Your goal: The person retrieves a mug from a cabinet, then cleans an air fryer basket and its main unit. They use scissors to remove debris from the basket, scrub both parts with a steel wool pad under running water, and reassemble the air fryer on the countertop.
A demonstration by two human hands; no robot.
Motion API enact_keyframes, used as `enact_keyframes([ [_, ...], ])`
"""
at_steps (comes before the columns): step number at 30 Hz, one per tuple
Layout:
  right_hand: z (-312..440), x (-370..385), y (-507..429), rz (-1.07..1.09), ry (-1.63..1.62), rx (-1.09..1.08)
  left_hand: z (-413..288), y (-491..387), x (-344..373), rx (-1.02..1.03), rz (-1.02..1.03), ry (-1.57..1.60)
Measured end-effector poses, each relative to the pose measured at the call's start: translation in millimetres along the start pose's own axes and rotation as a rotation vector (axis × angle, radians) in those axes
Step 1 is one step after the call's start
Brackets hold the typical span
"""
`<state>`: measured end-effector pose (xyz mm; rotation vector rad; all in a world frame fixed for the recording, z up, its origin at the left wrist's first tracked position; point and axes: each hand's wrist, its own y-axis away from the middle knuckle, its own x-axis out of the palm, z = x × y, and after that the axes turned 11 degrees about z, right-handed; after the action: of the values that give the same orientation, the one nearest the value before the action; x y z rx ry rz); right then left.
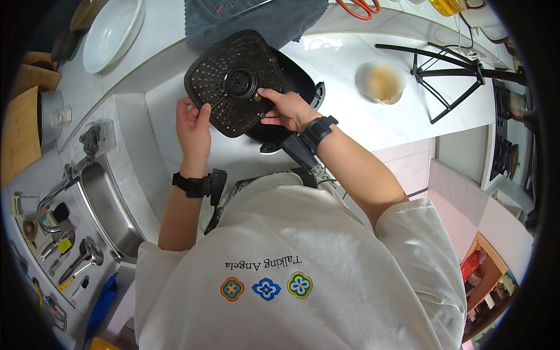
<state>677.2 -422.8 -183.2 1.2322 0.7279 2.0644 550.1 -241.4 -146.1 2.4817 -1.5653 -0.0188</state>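
Note:
Both hands hold a black perforated air fryer tray (234,83), tilted up over a black air fryer basket (302,78). My left hand (194,131) pinches the tray's lower left edge between thumb and fingers. My right hand (291,109) grips its lower right side, with the thumb on the face beside a small brown crumb (258,98). The basket stands on the white counter behind the tray, which hides part of it. Its black handle (299,151) points towards me, under my right wrist. To the right, a bowl (383,83) with blurred light-brown contents stands on the counter.
A black folding stand (455,74) is at the right. Along the raised back ledge are a grey cloth (280,26), orange-handled scissors (361,6) and a white bowl (113,35). A steel sink (111,210) with a tap (57,192) lies left, beside several utensils.

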Motion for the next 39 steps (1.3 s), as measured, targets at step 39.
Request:
enact_keyframes([
  [39, 4, -9, -6, 0.064, -0.167, -0.241, 32, 55, 18, -0.196, -0.031, 0.023],
])
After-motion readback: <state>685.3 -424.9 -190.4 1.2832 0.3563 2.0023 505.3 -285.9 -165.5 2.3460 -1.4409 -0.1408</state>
